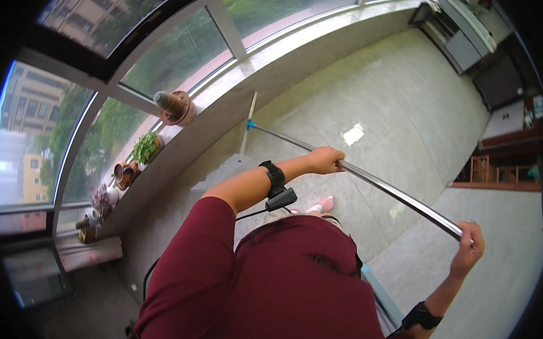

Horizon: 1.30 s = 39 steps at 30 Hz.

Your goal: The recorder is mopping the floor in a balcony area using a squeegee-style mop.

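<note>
A floor squeegee (397, 200) with a long silver pole slants across the view, its blue joint (251, 125) and thin pale blade (243, 144) down by the window wall. My left hand (326, 160) is closed round the middle of the pole. Near the pole's upper end, to the right, my right hand (468, 247) wraps round it. The blade meets the grey tiled floor (299, 98), which looks wet and shiny there. My left wrist wears a black strap with a small box (280, 198).
Potted plants, among them a cactus pot (176, 106) and a leafy green plant (145, 147), line the sill at left. A white patch (353, 134) of glare lies on the floor. Cabinets (465, 44) and a wooden rack (495, 173) stand at right. My pink slipper (326, 203) is below.
</note>
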{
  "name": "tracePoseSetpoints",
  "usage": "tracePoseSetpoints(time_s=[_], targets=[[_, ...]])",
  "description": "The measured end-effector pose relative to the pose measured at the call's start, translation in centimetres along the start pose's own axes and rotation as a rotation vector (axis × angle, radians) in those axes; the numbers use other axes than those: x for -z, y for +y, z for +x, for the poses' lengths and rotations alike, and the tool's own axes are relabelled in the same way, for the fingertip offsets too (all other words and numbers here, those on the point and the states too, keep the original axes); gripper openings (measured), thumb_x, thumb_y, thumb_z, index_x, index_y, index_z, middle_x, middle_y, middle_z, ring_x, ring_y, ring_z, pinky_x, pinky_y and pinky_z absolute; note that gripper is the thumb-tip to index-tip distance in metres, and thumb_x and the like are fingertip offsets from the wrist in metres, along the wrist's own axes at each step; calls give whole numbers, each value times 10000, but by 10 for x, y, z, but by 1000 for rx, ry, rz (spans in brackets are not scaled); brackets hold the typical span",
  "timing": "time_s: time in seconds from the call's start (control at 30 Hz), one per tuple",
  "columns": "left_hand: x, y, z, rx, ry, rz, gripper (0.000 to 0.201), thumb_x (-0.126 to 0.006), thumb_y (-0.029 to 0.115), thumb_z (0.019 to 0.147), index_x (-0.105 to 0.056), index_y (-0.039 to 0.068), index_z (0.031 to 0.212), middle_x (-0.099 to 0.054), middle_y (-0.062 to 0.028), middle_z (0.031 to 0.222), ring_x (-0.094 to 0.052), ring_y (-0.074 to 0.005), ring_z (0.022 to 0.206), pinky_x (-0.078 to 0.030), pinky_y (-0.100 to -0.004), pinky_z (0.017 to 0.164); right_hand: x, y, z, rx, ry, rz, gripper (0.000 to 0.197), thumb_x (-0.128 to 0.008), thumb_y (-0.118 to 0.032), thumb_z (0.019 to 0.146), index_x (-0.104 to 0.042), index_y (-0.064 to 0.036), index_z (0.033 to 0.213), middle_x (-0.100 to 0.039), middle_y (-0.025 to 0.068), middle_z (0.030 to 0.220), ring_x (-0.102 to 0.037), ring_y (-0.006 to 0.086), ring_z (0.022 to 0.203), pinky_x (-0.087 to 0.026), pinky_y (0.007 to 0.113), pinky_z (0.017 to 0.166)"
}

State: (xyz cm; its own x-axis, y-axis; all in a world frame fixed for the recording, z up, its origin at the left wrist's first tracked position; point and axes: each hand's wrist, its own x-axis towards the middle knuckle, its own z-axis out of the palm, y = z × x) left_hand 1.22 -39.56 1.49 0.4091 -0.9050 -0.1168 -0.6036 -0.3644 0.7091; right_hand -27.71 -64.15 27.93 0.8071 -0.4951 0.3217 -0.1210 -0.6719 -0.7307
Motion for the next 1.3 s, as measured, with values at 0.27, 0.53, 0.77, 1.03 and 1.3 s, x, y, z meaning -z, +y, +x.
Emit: tracePoseSetpoints(time_s=[0.27, 0.53, 0.77, 1.03, 1.3], targets=[[81, 93, 48, -103, -67, 31, 392, -683, 456, 770, -580, 92, 670, -571, -127, 608, -576, -349, 622, -404, -455, 536, 87, 82, 62, -12, 301, 14, 201, -461, -121, 897, -533, -5, 750, -487, 44, 758, -447, 120, 737, -362, 244, 684], [132, 84, 99, -213, 39, 95, 361, -694, 452, 771, -616, 107, 701, -600, -115, 641, -588, -341, 638, -430, -450, 544, 92, 87, 98, -97, 389, 80, 255, -457, -178, 909, -515, -5, 731, -468, 45, 734, -438, 121, 650, -372, 251, 581], [179, 8, 92, -248, 30, 83, 362, -697, 441, 762, -615, 98, 680, -588, -138, 636, -568, -358, 630, -408, -445, 540, 6, 11, 123, 65, 425, 97, 258, -442, -161, 897, -516, 0, 708, -464, 50, 697, -411, 108, 607, -334, 237, 542], [235, -58, 51, -154, 105, 43, 359, -731, 401, 743, -578, 85, 670, -555, -135, 601, -556, -355, 615, -401, -434, 543, -74, -54, 160, 175, 258, 75, 246, -447, -141, 883, -522, 25, 717, -506, 72, 692, -459, 143, 652, -370, 286, 615], [259, -91, 25, -190, 331, -38, 268, -724, 355, 723, -619, 108, 735, -544, -113, 579, -557, -333, 572, -417, -399, 532, -59, -118, 187, 445, 162, 38, 225, -488, -155, 837, -553, 26, 720, -487, 98, 662, -440, 167, 618, -346, 314, 589]])
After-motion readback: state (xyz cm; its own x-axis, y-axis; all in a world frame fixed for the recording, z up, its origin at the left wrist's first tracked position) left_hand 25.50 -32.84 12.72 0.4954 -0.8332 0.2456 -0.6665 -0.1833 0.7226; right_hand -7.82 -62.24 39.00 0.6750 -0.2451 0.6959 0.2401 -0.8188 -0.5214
